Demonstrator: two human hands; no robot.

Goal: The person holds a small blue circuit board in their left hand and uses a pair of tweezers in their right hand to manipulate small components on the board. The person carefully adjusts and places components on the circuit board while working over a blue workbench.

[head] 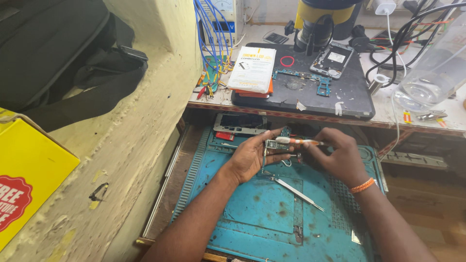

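Blue silicone mat (252, 213) lay under both hands. The left hand (250, 157) cupped a small circuit board (275, 145), fingers curled round its edge, above the mat's upper part. Just right of it, the right hand (340, 157) pinched an orange-handled screwdriver (297, 141), its long axis running nearly level, the tip seemingly touching the board. Metal tweezers (296, 192) lay slantwise below, nearer the left.

Both hands (296, 155) meet, fingers (315, 145) curled closed.
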